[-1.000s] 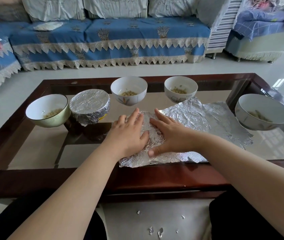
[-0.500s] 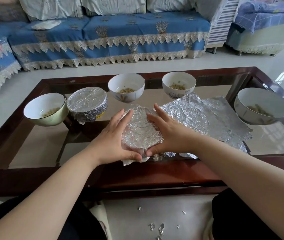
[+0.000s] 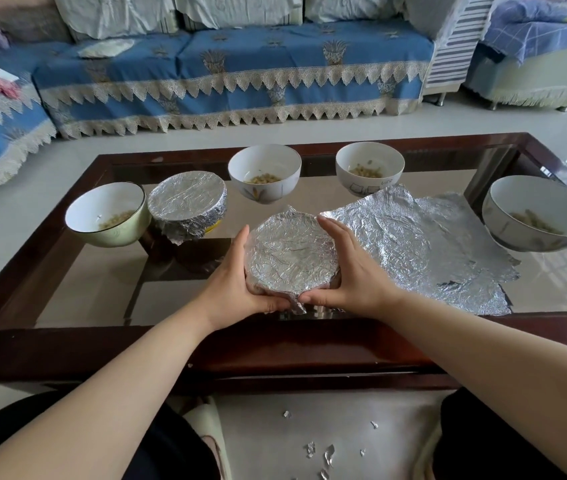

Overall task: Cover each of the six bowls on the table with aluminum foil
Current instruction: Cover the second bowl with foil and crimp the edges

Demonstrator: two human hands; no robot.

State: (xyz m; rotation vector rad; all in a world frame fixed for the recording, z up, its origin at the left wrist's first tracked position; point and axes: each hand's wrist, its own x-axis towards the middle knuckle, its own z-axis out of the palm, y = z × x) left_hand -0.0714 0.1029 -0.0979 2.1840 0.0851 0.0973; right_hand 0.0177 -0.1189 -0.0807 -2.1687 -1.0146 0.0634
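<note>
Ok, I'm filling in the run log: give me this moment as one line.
step: moulding foil on second bowl | left hand: grips it | right hand: grips it | first foil-covered bowl: done | uncovered: four | spare foil sheet: flat

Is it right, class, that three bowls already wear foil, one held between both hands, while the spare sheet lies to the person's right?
No. The head view shows two: the foil-covered bowl standing at the back left and the wrapped bowl between the left hand and right hand. The spare foil sheet does lie right.

Bare forearms (image 3: 108, 393), no sleeves (dark trousers (image 3: 171, 445), seemingly).
</note>
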